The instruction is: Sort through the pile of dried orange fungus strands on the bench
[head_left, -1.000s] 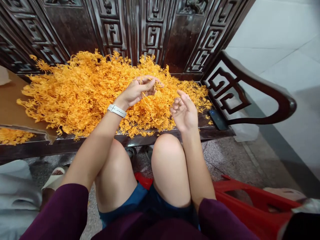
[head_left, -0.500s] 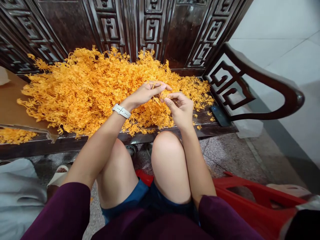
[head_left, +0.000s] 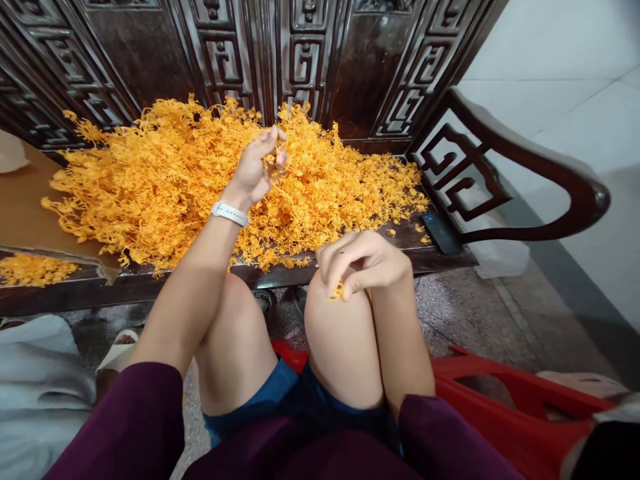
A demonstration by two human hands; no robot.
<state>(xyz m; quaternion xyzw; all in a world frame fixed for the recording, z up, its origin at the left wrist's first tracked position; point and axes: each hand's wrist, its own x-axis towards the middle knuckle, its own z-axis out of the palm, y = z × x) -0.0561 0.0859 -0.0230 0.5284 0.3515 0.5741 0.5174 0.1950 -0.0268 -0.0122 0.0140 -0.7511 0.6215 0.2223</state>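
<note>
A spidery orange piece (head_left: 338,289) is pinched, best lightly, by the right hand (head_left: 369,261); whether anything is grasped by the curled left hand (head_left: 253,167) cannot be told.

No text, label, brand, number or sign can be read. The dark, phone-like object (head_left: 442,235) at the right edge of the bench seat (head_left: 425,261), near its front corner, bears small bluish marks, too small to make out. The pale wristband (head_left: 229,213) shows no legible marking. The fretwork on the bench back (head_left: 303,63) cannot be read as lettering.
</note>
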